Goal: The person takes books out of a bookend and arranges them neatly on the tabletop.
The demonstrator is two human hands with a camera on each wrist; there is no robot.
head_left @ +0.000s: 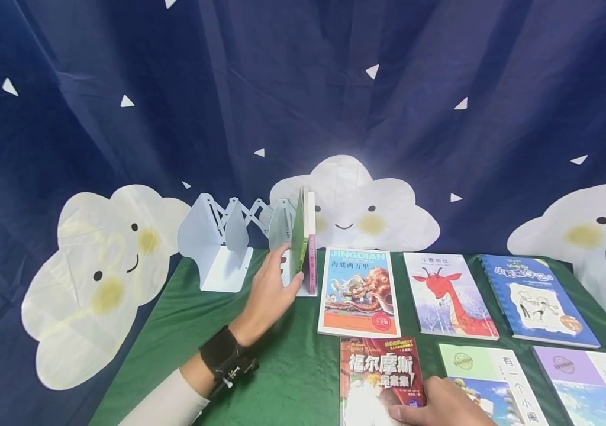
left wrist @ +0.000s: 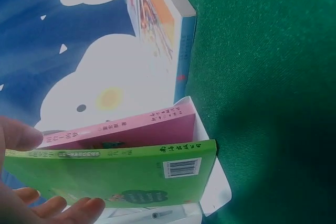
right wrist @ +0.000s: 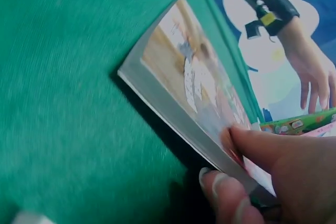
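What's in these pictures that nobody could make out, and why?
Red book: in the head view, the frame cuts off its bottom, and the right hand covers part.
Its cover lettering: blurred in the right wrist view.
Green book: in the left wrist view, the cover facing the pink book is turned away.
Purple-and-white book: cut off by the head view's edge.

From head: far, looking forward and down. From left wrist: sideways, near the upright green paper book (left wrist: 121,179). From right wrist: near the square-cornered red paper book (right wrist: 176,72), sharing the green one.
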